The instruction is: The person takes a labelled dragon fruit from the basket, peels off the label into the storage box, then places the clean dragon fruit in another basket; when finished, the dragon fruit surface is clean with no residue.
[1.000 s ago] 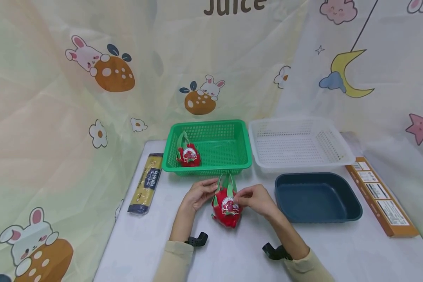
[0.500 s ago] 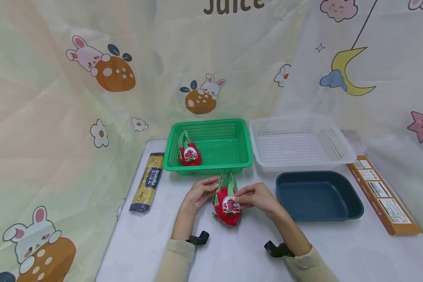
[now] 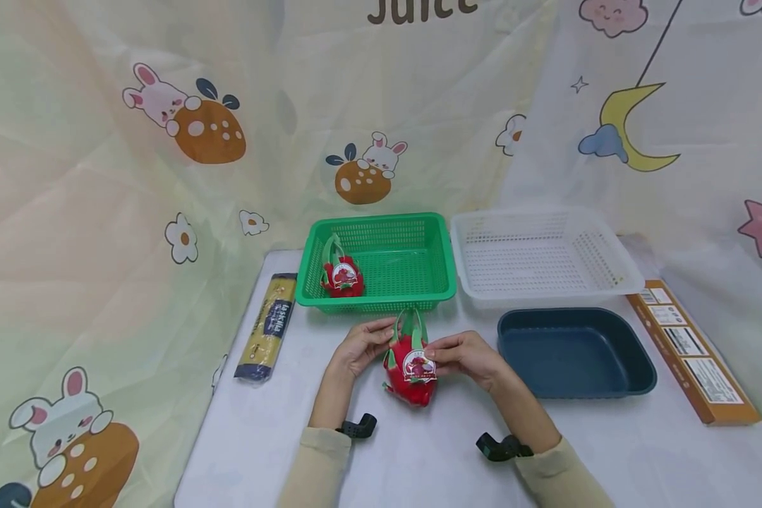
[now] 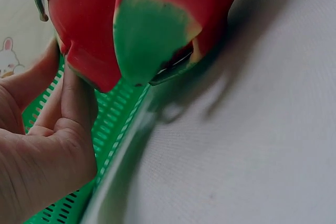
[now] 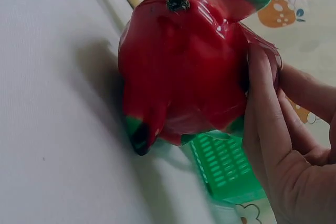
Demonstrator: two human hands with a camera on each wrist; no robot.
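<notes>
A red toy-like dragon fruit (image 3: 413,393) with green leaves stands over the table in front of the green basket, tilted, with a round label (image 3: 419,367) on its upper face. My left hand (image 3: 363,346) pinches its left side near the leaves. With thumb and fingers, my right hand (image 3: 466,356) pinches the label's right edge, and in the right wrist view that label edge (image 5: 269,51) stands away from the red skin. The fruit's underside (image 5: 178,72) faces the right wrist camera. Another labelled dragon fruit (image 3: 344,276) lies in the basket's left end.
Behind the hands are the green basket (image 3: 432,305) and a white basket (image 3: 546,295). A dark blue tray (image 3: 578,388) stands right of my right hand. A yellow pasta packet (image 3: 267,328) lies at the left edge, a long orange-brown box (image 3: 698,356) at the right.
The label has shifted slightly right on the fruit, along with the right hand's fingers that pinch its edge. The left hand holds its place; the head view has shifted a little.
</notes>
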